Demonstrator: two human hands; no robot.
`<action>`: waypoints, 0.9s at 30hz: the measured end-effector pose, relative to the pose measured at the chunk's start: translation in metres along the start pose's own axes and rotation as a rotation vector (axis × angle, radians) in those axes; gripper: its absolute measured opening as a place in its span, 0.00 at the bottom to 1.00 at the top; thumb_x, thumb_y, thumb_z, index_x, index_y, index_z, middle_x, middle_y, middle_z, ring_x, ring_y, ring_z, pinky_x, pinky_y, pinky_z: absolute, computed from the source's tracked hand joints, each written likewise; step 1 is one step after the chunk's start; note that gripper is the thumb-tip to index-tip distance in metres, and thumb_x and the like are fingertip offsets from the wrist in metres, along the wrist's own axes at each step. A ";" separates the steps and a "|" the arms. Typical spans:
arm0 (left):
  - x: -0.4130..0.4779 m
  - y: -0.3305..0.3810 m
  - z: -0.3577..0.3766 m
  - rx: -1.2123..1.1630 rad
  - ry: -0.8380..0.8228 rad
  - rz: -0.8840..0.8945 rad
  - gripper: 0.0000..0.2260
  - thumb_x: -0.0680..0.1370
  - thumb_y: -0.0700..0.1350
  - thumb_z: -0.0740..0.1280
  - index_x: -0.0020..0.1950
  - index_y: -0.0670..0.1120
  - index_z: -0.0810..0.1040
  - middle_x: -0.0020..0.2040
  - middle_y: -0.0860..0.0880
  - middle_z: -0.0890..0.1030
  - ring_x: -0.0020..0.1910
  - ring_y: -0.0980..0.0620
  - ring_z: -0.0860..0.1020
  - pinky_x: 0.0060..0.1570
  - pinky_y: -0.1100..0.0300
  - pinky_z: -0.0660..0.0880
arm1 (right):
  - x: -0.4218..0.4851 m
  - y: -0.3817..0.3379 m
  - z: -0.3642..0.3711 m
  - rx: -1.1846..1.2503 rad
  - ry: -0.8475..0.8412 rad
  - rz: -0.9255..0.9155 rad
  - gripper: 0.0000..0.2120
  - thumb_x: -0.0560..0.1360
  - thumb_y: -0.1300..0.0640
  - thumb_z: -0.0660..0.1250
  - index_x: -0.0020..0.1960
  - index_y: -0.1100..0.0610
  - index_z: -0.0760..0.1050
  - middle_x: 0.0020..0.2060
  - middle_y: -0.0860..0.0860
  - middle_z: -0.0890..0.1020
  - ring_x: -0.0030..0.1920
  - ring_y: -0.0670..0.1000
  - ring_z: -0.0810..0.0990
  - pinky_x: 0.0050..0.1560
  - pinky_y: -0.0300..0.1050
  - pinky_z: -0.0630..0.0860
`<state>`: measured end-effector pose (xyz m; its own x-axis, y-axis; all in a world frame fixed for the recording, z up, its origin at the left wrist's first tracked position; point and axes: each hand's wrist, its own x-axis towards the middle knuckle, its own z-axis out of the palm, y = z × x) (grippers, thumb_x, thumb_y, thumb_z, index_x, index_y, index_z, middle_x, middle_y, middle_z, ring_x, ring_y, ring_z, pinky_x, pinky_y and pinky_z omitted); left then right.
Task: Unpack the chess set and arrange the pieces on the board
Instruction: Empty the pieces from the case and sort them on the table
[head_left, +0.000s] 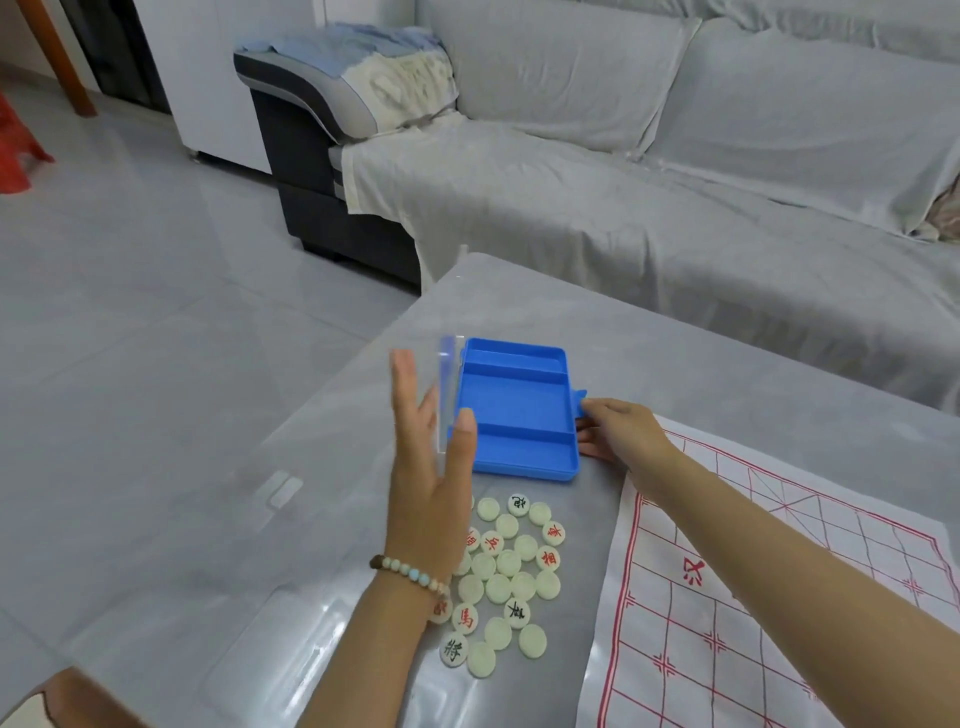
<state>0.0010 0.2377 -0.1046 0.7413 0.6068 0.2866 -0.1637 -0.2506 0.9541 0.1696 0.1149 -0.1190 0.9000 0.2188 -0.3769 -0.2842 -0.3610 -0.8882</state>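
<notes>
Your left grip (426, 462), fingers straight, is pressing the clear lid (449, 374); your right grip (618, 431) is clasping the blue box (519, 410). The pieces (506, 577) are lying heaped on the worktop (675, 338): likely light and slippery, so pinch rims.

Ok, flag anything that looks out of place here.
The chess pieces lie in a loose heap on the table, many face down, none on the board. The blue case sits empty. Nothing looks damaged.
</notes>
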 end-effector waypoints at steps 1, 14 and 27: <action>-0.002 -0.002 0.007 0.046 -0.059 0.016 0.25 0.76 0.62 0.51 0.72 0.65 0.47 0.70 0.73 0.52 0.68 0.73 0.56 0.60 0.80 0.59 | 0.000 0.000 -0.001 0.009 -0.008 0.024 0.10 0.80 0.57 0.59 0.54 0.61 0.77 0.45 0.58 0.82 0.39 0.52 0.81 0.42 0.41 0.81; 0.006 -0.030 0.016 0.703 -0.150 -0.388 0.28 0.79 0.59 0.45 0.69 0.42 0.66 0.75 0.45 0.59 0.75 0.49 0.46 0.73 0.53 0.43 | -0.021 -0.009 -0.001 0.003 -0.159 0.010 0.07 0.77 0.56 0.65 0.54 0.56 0.75 0.46 0.51 0.79 0.38 0.45 0.78 0.34 0.31 0.77; -0.017 0.054 0.053 -0.362 -0.170 -0.386 0.24 0.77 0.39 0.65 0.70 0.53 0.62 0.55 0.52 0.74 0.49 0.50 0.78 0.37 0.59 0.81 | -0.105 -0.016 -0.082 0.241 -0.151 -0.143 0.17 0.77 0.55 0.65 0.65 0.46 0.69 0.51 0.47 0.79 0.50 0.49 0.80 0.49 0.45 0.80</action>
<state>0.0140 0.1742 -0.0620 0.8815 0.4655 -0.0791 -0.0502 0.2590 0.9646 0.1071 0.0236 -0.0439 0.8826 0.3903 -0.2621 -0.2442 -0.0959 -0.9650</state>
